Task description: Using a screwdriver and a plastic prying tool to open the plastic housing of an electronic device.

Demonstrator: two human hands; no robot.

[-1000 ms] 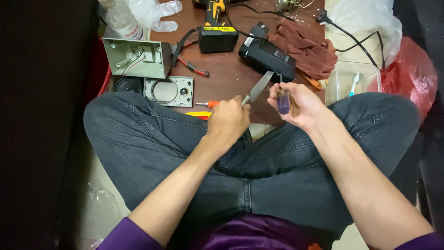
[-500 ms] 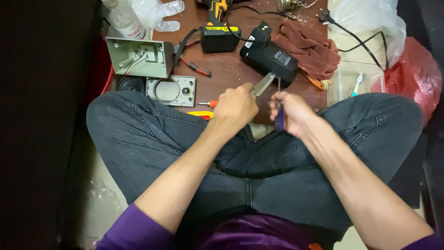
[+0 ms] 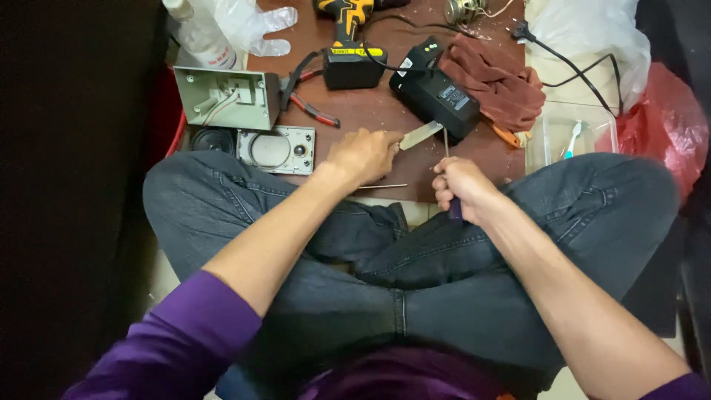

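The left hand [image 3: 364, 154] is closed around the handle end of a flat metal blade [image 3: 421, 135] — fingers curled tight, the pale strip sticking out toward the black box [image 3: 437, 92] and nearly touching its near edge. The right hand [image 3: 463, 189] is a fist around a dark-handled screwdriver [image 3: 446, 148], shaft pointing up and its tip at the box's lower edge, just beside the blade. Both tools meet at that same corner, at the front of the brown board [image 3: 385, 111], above the person's crossed legs.

The box looks like hard plastic, fairly dense, and I'd guess stiff enough to resist prying but liable to crack or scar at a seam. Its smooth sides offer little grip; the long edges look the safest place to hold it. The blade seems thin and springy — it could slip or bend if levered hard, so it wants holding close to the handle, as now.

Nearby lie a brown cloth [image 3: 500, 85] touching the box, a drill [image 3: 349, 41], red-handled pliers [image 3: 311, 107] and a grey housing [image 3: 222, 98].
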